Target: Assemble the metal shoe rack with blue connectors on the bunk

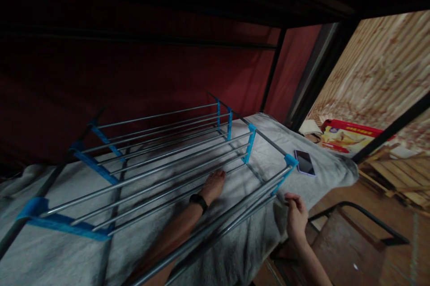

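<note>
The rack (pixel 151 172), formed of parallel metal rods and blue brackets (pixel 250 145), is laid across a gray blanket (pixel 322 153) inside a dark metal frame (pixel 325 73). The brackets are set in rows along two dark side rails, one at the left end and one at the right. The left hand (pixel 212 185), with a black wristband (pixel 199 202) worn at the wrist, is positioned among the rods, between the nearest set and the next; its forearm is crossed by the nearest rods. Its fingers are pointed away and held near one another; whether anything is gripped cannot be told. The right hand (pixel 297 216) is held just beside the bracket at the near right corner, outside the rods, with the fingers curled and the tips drawn toward the thumb; whether a small item is pinched there cannot be told. A phone (pixel 304 162) is placed on the blanket, to the right of that corner. Beyond the blanket's edge, a red and yellow box (pixel 352 136) is seen near wooden slats (pixel 399 174), and a chair (pixel 359 245) is located at the lower right.
</note>
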Tool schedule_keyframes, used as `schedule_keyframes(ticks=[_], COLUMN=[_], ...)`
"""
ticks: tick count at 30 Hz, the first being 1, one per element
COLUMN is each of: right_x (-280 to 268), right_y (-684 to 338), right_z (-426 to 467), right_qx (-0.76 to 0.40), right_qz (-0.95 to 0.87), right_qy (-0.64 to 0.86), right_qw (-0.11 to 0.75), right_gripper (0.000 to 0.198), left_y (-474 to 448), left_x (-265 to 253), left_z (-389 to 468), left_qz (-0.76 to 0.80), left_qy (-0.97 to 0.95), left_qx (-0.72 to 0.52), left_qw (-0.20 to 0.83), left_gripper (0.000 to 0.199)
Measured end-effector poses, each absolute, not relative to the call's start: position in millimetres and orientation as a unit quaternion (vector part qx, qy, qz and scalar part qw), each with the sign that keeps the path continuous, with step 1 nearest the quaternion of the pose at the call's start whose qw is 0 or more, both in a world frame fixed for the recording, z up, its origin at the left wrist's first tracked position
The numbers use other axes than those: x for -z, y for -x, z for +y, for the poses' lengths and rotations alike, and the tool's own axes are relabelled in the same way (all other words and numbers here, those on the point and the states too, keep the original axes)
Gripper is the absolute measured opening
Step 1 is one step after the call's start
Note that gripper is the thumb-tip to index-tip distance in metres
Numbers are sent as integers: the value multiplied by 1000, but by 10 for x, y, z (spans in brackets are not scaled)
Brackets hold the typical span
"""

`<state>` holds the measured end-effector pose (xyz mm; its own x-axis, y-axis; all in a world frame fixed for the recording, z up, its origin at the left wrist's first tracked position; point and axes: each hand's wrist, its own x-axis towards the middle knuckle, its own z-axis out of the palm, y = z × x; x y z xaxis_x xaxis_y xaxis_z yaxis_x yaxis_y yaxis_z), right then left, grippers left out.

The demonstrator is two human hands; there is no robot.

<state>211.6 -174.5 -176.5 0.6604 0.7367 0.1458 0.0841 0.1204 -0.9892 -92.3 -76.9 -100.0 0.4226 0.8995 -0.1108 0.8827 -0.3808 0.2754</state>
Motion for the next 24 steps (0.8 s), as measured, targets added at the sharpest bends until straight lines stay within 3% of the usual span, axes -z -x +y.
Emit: schedule_keyframes(ticks=[5,13,22,24], right_x=[1507,1215,1046,984], right_y=[-2432,-2371,-2044,-1968], right_z=[-1181,-507,-147,-144], right_qx=[-382,-588,-607,-539], right_qz=[-298,-372,-473,-520], right_qy=[568,502,481,476], right_qw=[665,514,420,461], right_gripper=[19,34,36,34], left_y=[754,711,748,751], left_x=[1160,1339,1558,1581], left_z=[-519,-317,-259,-244], left_qz=[538,561,577,583], left_qy=[-828,-804,-781,-775], left_qx=[-32,-56,-87,-88], left_qw=[154,188,223,229], left_gripper=[43,35,44,45])
